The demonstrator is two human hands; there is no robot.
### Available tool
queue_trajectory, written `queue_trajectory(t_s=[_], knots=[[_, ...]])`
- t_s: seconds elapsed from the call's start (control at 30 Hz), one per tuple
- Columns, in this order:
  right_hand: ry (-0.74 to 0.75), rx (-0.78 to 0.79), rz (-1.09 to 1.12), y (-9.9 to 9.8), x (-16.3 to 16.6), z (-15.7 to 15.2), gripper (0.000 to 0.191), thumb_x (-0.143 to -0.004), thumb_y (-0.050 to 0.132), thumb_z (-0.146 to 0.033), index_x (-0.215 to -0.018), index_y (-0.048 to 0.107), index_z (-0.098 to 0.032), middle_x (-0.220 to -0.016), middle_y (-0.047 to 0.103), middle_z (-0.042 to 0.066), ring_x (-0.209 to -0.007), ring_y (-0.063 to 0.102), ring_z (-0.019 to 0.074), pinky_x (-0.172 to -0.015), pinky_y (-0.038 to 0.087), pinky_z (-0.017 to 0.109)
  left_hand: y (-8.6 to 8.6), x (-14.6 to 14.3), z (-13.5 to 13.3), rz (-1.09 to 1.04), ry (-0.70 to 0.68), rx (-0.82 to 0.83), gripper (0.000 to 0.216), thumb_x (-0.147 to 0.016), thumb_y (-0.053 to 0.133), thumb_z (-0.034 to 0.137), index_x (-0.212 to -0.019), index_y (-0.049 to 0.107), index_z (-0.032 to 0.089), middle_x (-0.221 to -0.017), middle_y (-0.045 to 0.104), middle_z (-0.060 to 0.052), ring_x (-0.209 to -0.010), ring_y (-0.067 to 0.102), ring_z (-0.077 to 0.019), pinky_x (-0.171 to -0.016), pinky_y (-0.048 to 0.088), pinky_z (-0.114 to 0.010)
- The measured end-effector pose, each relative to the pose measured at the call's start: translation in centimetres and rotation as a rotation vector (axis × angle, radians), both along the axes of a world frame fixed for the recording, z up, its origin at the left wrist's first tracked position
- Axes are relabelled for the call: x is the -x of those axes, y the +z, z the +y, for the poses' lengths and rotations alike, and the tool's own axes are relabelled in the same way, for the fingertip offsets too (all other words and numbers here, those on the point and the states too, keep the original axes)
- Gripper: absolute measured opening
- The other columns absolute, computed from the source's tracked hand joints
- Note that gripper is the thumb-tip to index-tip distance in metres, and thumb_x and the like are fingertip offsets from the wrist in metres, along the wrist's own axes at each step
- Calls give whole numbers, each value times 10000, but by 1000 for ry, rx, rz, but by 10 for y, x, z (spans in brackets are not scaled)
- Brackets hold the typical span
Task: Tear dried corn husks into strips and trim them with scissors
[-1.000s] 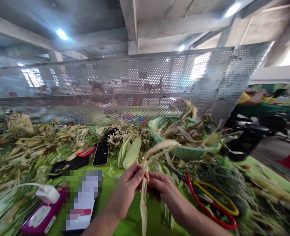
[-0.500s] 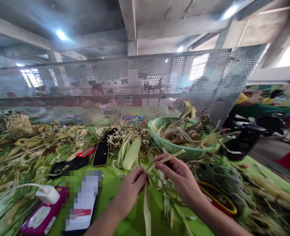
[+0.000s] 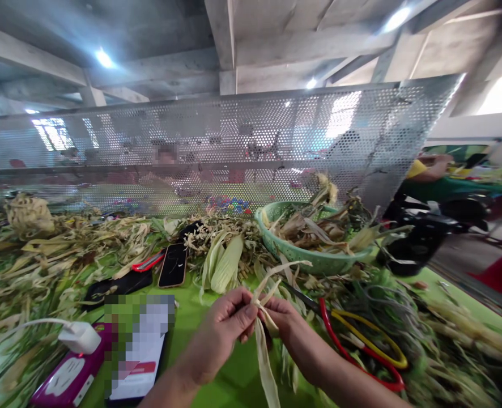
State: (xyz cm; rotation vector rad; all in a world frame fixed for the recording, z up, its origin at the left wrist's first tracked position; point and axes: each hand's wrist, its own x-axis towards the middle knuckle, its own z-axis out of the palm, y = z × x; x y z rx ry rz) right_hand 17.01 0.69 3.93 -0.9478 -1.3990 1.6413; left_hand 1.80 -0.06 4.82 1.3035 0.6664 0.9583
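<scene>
Between my two hands are pale corn husk strips (image 3: 267,357), crossed and folded at one spot, with one end hanging down and thin ends sticking up. My left hand (image 3: 229,320) pinches the husk at the crossing, thumb on top. Close against it, my right hand (image 3: 287,323) is closed on the folded part from the right; its fingertips are partly hidden behind the husk. Just beyond my hands lies a wide green-white corn husk (image 3: 228,263). Scissors with red and yellow handles (image 3: 336,334) rest to the right of my right hand.
A green basket (image 3: 276,243) of dry husks stands behind. At left are a phone with a lit screen (image 3: 138,362), a dark phone (image 3: 173,265), a red cutter (image 3: 148,262) and a purple power strip (image 3: 75,368). A perforated metal screen (image 3: 217,141) runs across the back.
My right hand has moved down and nearer my left hand, and the strip it held out to the right is now bent upward at the crossing. The scissors' red handle now shows more.
</scene>
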Motion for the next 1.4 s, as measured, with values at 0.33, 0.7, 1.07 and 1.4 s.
queue_trajectory(t_s=[0.33,0.7,1.07,1.4], knots=[[-342,-51,-131,-7,-17,17,469,-815,513,-593,-627,544,-164,-551,490,-15,-458,335,87,-414,238,216,-12,3,10,56,212,70,312,-839,538,477,-862,560,167,-688,462,25,-625,400,-96,-571,316,-202],[-164,-855,-626,9,-9,-11,251,-874,535,-323,-672,577,-182,-650,539,4,-606,457,123,-577,310,247,-13,0,10,-44,267,85,281,-832,552,452,-818,563,172,-681,438,37,-620,373,-92,-573,296,-197],[-492,-135,46,9,-21,20,340,-651,752,-475,-747,661,-162,-662,564,6,-545,419,110,-536,349,241,-9,1,7,85,133,93,245,-821,577,413,-858,639,179,-664,452,35,-600,341,-86,-546,256,-199],[-322,-55,199,12,-22,18,203,-653,798,-327,-795,724,-201,-751,633,-3,-590,506,88,-583,406,215,-16,1,11,-8,200,230,298,-793,603,443,-756,631,149,-606,488,24,-519,344,-64,-498,218,-206]])
